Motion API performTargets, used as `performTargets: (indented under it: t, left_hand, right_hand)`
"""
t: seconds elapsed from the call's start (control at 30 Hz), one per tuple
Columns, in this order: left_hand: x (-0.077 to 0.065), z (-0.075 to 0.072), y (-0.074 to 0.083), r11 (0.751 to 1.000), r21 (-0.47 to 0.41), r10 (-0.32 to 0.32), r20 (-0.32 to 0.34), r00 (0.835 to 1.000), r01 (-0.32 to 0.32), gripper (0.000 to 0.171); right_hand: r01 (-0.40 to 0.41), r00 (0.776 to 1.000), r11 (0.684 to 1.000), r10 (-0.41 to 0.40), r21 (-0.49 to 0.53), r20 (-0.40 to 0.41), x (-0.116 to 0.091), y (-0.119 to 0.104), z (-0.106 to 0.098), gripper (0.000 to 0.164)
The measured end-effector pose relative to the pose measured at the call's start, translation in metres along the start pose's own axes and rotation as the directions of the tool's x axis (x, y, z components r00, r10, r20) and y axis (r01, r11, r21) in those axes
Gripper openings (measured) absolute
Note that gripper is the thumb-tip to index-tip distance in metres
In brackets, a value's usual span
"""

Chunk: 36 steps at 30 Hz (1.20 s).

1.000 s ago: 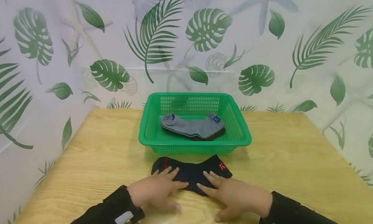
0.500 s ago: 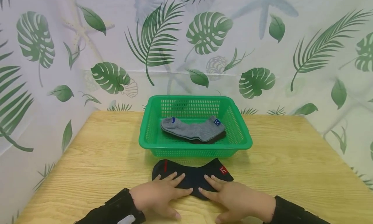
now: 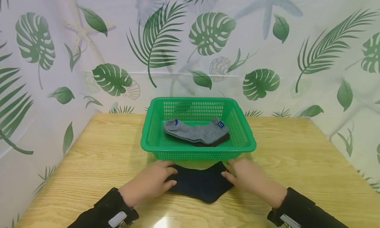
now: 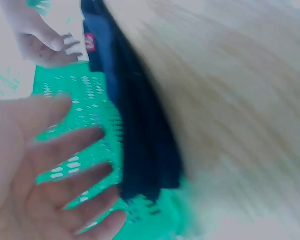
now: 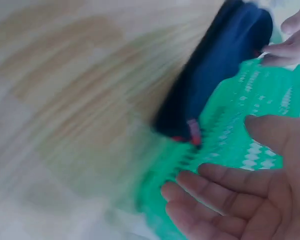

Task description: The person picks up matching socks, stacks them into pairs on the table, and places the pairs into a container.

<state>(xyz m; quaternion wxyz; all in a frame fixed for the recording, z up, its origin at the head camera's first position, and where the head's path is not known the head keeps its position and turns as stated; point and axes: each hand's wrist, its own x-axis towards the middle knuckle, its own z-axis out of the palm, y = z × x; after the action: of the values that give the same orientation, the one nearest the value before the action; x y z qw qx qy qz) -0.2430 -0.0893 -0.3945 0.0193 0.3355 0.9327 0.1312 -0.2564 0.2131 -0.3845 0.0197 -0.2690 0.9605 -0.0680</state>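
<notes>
A dark navy pair of socks lies flat on the table in the head view, just in front of the green basket. My left hand is at its toe end and covers the red stripe there. At the cuff end, my right hand hides most of the red label. Both wrist views show loosely spread fingers: the left palm and the right palm appear beside the dark socks, with nothing gripped.
Inside the basket lies a grey pair of socks with a blue label, on top of a darker piece. The wooden table extends to both sides. Behind it hangs a leaf-patterned cloth.
Both hands have lifted from the middle of the dark socks and moved outward and forward, left to the toe end, right to the cuff end. The basket stays in place.
</notes>
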Motion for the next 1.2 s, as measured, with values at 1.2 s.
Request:
performTargets:
  t: [1.2]
  left_hand:
    - [-0.001,-0.031,-0.020,0.864,-0.491,-0.099,0.046,0.994,0.109,0.032]
  right_hand:
    - [-0.217,0.973,0.692,0.098,0.689,0.208,-0.009,0.039,-0.028,0.046]
